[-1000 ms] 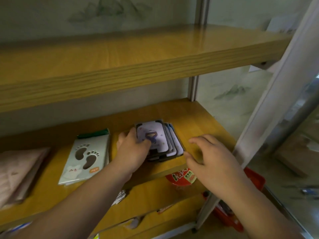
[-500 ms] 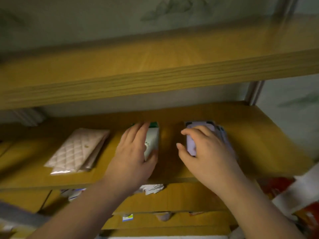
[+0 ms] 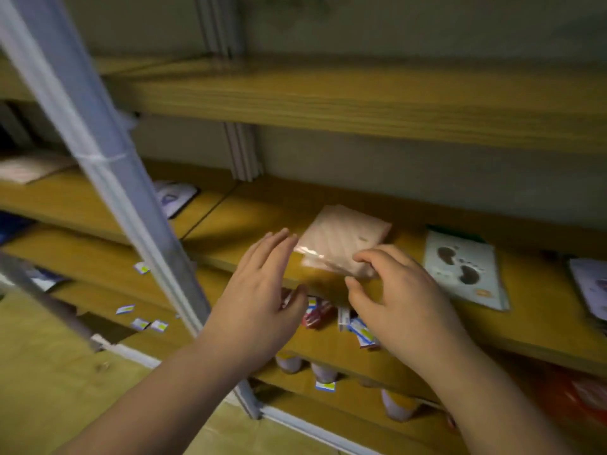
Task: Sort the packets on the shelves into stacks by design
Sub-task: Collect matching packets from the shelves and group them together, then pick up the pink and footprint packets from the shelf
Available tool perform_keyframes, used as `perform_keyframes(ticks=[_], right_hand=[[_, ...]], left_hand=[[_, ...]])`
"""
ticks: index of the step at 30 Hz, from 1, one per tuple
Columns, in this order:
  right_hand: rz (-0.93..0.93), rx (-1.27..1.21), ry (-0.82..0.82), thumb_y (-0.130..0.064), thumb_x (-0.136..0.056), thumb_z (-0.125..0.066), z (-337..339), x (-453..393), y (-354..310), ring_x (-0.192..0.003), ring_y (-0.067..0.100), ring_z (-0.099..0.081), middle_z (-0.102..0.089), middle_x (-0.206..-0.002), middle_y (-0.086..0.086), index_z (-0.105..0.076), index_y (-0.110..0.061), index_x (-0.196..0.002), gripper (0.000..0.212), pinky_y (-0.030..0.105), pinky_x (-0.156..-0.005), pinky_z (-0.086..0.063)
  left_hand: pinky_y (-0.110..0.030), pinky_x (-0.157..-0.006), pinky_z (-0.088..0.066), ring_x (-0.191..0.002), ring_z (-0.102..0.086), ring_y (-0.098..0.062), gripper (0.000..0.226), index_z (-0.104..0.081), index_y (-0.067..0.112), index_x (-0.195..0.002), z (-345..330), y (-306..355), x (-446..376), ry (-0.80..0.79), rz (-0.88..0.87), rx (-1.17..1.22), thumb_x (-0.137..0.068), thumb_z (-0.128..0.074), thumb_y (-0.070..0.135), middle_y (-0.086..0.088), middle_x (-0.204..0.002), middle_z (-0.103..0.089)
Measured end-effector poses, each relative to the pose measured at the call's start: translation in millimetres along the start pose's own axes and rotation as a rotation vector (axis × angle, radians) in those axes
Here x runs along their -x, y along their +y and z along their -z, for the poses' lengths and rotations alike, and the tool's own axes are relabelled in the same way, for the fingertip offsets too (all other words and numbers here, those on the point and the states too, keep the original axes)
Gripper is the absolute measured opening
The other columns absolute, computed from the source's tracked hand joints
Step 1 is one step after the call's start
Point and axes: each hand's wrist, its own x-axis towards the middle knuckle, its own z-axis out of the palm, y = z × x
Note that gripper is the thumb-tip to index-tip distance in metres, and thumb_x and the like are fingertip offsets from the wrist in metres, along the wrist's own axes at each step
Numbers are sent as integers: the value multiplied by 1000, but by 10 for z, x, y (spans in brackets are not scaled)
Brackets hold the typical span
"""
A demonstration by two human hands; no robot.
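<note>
A stack of pink quilted packets (image 3: pixel 341 239) lies on the middle wooden shelf (image 3: pixel 249 224). My left hand (image 3: pixel 262 300) hovers at the stack's left front corner, fingers spread, holding nothing. My right hand (image 3: pixel 394 297) curls over the stack's front right corner, fingertips at its edge; whether it grips is unclear. To the right lies a stack of pale footprint packets (image 3: pixel 463 267). A purple packet stack (image 3: pixel 591 287) shows at the far right edge. Another purple packet (image 3: pixel 174 197) and a pink packet (image 3: pixel 29 167) lie on the left shelf bay.
A grey metal upright (image 3: pixel 108 178) slants across the left. The upper shelf (image 3: pixel 361 103) overhangs closely. The lower shelf holds small packets (image 3: pixel 358 330), price tags and bottles (image 3: pixel 397 405). A red bag (image 3: pixel 584 392) sits low right.
The view swung left. Both hands left the footprint and purple stacks and came to the pink quilted stack.
</note>
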Motion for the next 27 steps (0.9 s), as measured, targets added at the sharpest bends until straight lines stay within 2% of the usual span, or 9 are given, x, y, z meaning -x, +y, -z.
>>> perform_keyframes(ticks=[2,5,9,10,13,16,18,21,27], right_hand=[[29,-5,-30,-49,-89,-52,-256,-12,-446,-109,6,-53,-56,-120,-17,-58,-34,-122,37,27,-88,-49],[83,-40,-69,-56,-85,-44,-667,-71,-1120,-109,4,-51,-55,-118,-18,-58,-33,-123,46,28,-91,-49],[158,-65,-107,-51,-90,-53,-1218,-222,-1950,-106,2,-49,-50,-117,-23,-55,-36,-125,39,25,-86,-46],[166,-79,-113,-50,-91,-54,-1330,-264,-2141,-107,2,-49,-51,-118,-23,-55,-36,-126,38,25,-86,-48],[176,-104,-156,-47,-92,-56,-1511,-337,-2554,-113,5,-52,-52,-123,-20,-55,-35,-127,38,32,-91,-52],[219,-85,-175,-47,-92,-55,-1752,-481,-2952,-115,5,-51,-54,-123,-17,-56,-33,-127,38,30,-95,-49],[238,-71,-183,-46,-92,-55,-1910,-583,-3152,-115,6,-51,-55,-123,-15,-57,-31,-128,38,30,-96,-48],[260,-57,-216,-46,-92,-54,-2181,-765,-3411,-115,9,-51,-55,-124,-14,-56,-31,-128,39,35,-95,-49],[285,-79,-177,-47,-91,-55,-2722,-1380,-3807,-112,9,-51,-57,-122,-13,-58,-31,-127,39,29,-90,-46]], left_hand=[[-18,-118,-15,-148,-28,-17,70,-42,13,-150,284,-376,209,7,36,18,-87,-70,25,-2,-156,-41],[-11,-116,-14,-146,-32,-13,68,-42,15,-150,718,-954,529,21,91,21,-88,-60,38,1,-154,-44],[-3,-111,-9,-144,-26,-4,67,-37,21,-152,1210,-1736,881,63,127,-33,-90,-53,43,6,-155,-42],[-6,-112,-10,-145,-25,-3,67,-35,23,-153,1321,-1907,951,76,157,-40,-91,-54,42,7,-156,-40],[-25,-117,-25,-147,-26,-6,69,-32,25,-154,1583,-2253,1042,123,219,-59,-91,-53,44,8,-158,-38],[-37,-118,-33,-147,-29,-9,71,-34,25,-153,1891,-2637,1103,153,270,-65,-87,-50,47,7,-158,-40],[-38,-118,-33,-147,-30,-10,72,-36,24,-153,2003,-2876,1117,169,290,-63,-86,-48,48,6,-157,-41],[-31,-116,-29,-147,-28,-8,71,-34,26,-153,2069,-3252,1099,183,327,-57,-87,-49,47,8,-158,-38],[-26,-115,-25,-146,-27,-7,69,-34,27,-153,2176,-3984,753,162,345,-98,-89,-55,44,9,-159,-37]])
